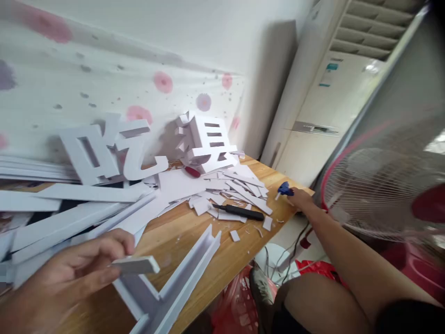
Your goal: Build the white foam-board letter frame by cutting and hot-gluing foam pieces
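Between the thumb and fingers of my left hand [92, 266] is a small white foam board strip [137, 265]. It is held over a white channel-shaped foam board piece [191, 260] with joined arms and raised walls, lying on the wooden table [163, 246]. My right hand [299, 198] reaches out to the table's far right corner. Its fingers are closed round what looks like a blue glue gun [285, 189], small and partly covered by the hand. A black-handled pointed tool [239, 212] rests among white offcuts [243, 185].
Two white three-dimensional characters, one [92, 153] at left and another [212, 144] at right, lean by the wall. Long white strips [69, 222] pile up on the left. A pink-rimmed fan [368, 185] and a white air conditioner [309, 116] stand at right. Cables [295, 250] hang below the table.
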Demonstrator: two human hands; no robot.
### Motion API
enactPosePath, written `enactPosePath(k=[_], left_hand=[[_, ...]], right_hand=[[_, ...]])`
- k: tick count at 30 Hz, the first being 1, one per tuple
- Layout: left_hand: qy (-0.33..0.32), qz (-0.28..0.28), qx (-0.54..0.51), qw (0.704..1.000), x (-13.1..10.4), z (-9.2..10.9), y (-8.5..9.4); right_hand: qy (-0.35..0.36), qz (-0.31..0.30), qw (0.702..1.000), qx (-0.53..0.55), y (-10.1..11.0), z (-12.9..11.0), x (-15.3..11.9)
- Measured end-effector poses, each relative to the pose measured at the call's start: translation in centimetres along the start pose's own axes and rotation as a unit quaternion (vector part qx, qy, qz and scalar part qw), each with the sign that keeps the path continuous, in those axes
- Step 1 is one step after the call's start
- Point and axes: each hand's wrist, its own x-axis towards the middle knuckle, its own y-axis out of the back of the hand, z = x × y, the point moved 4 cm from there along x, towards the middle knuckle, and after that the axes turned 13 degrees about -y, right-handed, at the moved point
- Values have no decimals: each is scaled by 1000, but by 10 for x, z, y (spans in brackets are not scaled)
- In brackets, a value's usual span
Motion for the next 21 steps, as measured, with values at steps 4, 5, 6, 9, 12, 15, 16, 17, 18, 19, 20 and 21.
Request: enactPosePath(k=[4,5,6,9,12,15,16,17,18,19,20,21], left_hand=[[-6,-102,-52,993,3,11,-6],[-7,-110,-61,992,3,12,-6],[-14,-110,-75,991,3,13,-6],[-29,-104,-104,989,1,16,-6],[-52,-88,-112,988,0,25,-9],[-76,-75,-87,991,-1,44,-15],[-83,-75,-68,991,-2,52,-17],[-90,-76,-45,992,-4,61,-20],[-96,-76,-19,992,-6,69,-24],[-100,-72,8,992,-9,78,-27],[-102,-67,33,992,-12,86,-30],[-105,-60,57,991,-16,93,-33]], right_hand=[[-11,37,999,28,-4,3,5],[-15,58,997,44,-2,2,3],[-11,85,994,67,0,-2,-1],[66,127,977,156,14,-26,-25],[169,98,950,243,35,-67,-70],[287,12,913,288,57,-114,-144],[333,-26,895,296,64,-127,-175],[404,-78,861,300,69,-141,-210],[468,-118,824,295,74,-151,-246],[519,-153,793,280,77,-158,-280],[574,-188,753,259,80,-162,-313],[603,-205,727,257,82,-164,-340]])
